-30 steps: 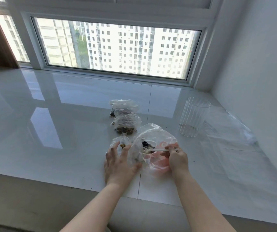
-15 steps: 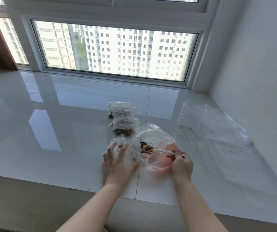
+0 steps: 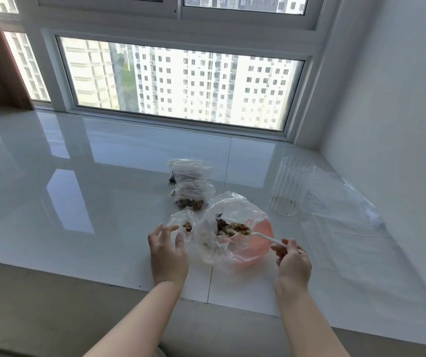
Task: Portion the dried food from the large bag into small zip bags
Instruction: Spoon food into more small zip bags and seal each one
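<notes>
The right hand (image 3: 293, 264) pinches a white spoon (image 3: 263, 237) reaching into the big bag (image 3: 232, 228) over a pink bowl (image 3: 263, 243). The left hand (image 3: 167, 253), fingers apart, touches the small bag (image 3: 181, 222) just left of it.

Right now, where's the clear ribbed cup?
The clear ribbed cup stands upright on the white sill, right of the large bag, beyond the right hand.
</notes>
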